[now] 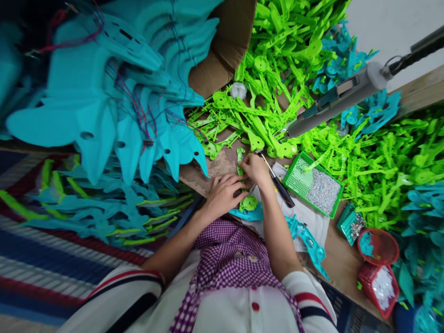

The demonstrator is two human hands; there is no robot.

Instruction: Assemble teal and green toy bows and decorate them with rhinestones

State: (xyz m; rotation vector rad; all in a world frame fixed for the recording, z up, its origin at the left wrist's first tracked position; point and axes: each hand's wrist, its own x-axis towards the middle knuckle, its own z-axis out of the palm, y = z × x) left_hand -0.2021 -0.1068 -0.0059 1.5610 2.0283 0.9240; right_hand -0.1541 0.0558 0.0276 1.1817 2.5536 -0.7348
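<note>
In front of my body a long lime-green plastic part (249,202) with a round end lies over a teal plastic part (247,214). My left hand (225,193) holds the green part from the left, its fingers bent across the narrow middle and the thumb lower down. From the right, my right hand (256,168) has its fingers curled together at the same part's upper section. Whatever its fingertips pinch is hidden. Beside that hand lies a screwdriver (282,189) with a black handle.
Right of my hands stands a green basket (336,210) of small metal pieces. A grey electric screwdriver (340,99) hangs above heaped lime-green parts (287,51). Teal shells with wires (83,88) crowd the left. Red containers (378,266) and another teal part (308,240) are at right.
</note>
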